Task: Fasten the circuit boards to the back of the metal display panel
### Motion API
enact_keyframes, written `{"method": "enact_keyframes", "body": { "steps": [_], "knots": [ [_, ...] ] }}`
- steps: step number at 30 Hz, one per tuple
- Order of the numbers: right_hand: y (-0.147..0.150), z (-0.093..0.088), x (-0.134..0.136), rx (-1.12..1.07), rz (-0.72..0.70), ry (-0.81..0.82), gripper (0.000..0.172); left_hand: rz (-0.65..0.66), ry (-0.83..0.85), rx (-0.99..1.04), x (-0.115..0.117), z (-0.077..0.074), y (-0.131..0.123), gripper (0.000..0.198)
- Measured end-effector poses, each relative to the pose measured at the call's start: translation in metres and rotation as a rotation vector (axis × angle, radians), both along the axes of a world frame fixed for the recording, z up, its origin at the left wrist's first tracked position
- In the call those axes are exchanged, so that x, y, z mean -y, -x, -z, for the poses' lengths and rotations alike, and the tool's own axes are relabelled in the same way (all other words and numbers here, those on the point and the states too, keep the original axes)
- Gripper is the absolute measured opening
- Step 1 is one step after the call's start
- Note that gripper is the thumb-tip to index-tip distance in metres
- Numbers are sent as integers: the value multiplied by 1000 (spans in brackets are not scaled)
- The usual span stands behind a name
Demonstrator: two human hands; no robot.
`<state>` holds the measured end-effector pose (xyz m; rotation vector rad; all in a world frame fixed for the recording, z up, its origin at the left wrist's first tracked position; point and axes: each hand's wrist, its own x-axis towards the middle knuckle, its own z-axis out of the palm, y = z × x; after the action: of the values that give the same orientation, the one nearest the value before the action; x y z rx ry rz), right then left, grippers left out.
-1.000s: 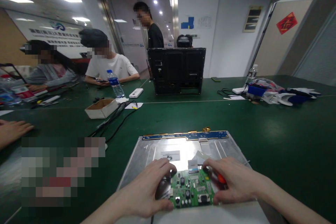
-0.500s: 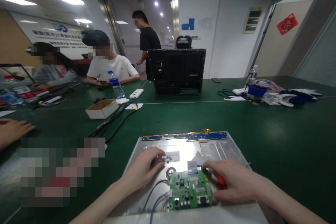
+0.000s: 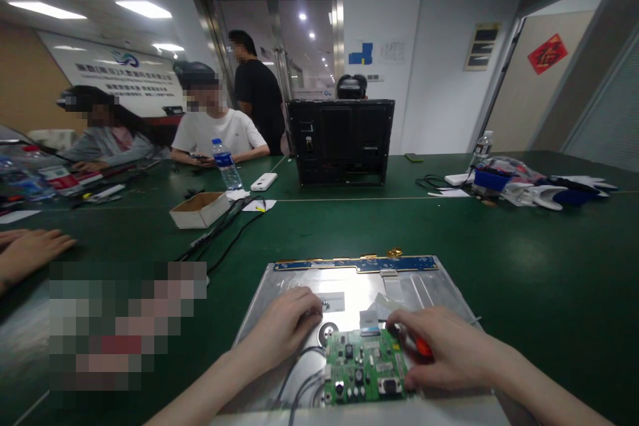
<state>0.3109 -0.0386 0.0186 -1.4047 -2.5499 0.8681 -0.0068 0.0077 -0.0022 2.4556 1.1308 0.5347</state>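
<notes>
The green circuit board (image 3: 364, 367) lies on the metal panel (image 3: 429, 286) at the near edge of the counter (image 3: 524, 239); the right hand (image 3: 439, 346) presses its right edge while closed around a red-handled tool (image 3: 422, 346), and the left hand (image 3: 282, 326) pinches something small just left of the board. That tool could slip and gouge the board or the flat ribbon cable (image 3: 369, 315), since the grip looks cramped. The tool's tip, the pinched item and the panel's near edge are hidden or cut off.

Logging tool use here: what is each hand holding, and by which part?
The right hand is closed over a red-handled tool, gripping its handle. The left hand pinches something small on the metal panel; unclear what.
</notes>
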Motion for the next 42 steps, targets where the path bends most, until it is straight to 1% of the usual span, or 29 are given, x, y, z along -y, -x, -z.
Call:
{"method": "enact_keyframes", "body": {
  "steps": [11, 14, 16, 18, 20, 22, 24, 25, 27, 29, 32, 34, 36, 39, 42],
  "knots": [
    [0, -2, 1, -18, 21, 48, 57, 22, 22, -47, 7, -6, -1, 11],
    [-3, -3, 0, -11, 22, 56, 60, 29, 26, -36, 7, -6, 0, 12],
    [-6, -5, -2, -17, 16, 59, 56, 30, 30, -29, 7, -7, 0, 13],
    [-11, -8, -4, -63, 23, 19, 43, 27, 31, -32, 8, -8, -1, 13],
    [-17, -12, -5, -174, 79, -102, 29, 26, 33, -39, 8, -9, -1, 12],
    [-24, -16, -3, -357, 200, -289, 21, 20, 33, -48, 8, -9, -2, 11],
    [-30, -20, -1, -624, 356, -440, 16, 13, 28, -61, 8, -9, -2, 10],
    [-33, -21, 0, -775, 423, -459, 15, 11, 27, -68, 8, -9, -2, 9],
    [-36, -24, -1, -1043, 511, -393, 16, 14, 28, -83, 8, -9, -2, 8],
    [-35, -23, -5, -1200, 541, -244, 22, 17, 33, -91, 9, -10, -3, 8],
    [-31, -13, -17, -1279, 550, 32, 31, 28, 38, -84, 12, -12, -5, 10],
    [-28, 0, -24, -1287, 578, 230, 38, 43, 33, -72, 15, -13, -6, 11],
    [-26, 14, -31, -1301, 608, 383, 40, 54, 33, -53, 16, -12, -7, 12],
    [-23, 31, -37, -1310, 612, 423, 41, 53, 48, -6, 15, -8, -6, 12],
    [-22, 37, -39, -1338, 613, 412, 40, 58, 54, 38, 14, -3, -5, 12]
  ]
}}
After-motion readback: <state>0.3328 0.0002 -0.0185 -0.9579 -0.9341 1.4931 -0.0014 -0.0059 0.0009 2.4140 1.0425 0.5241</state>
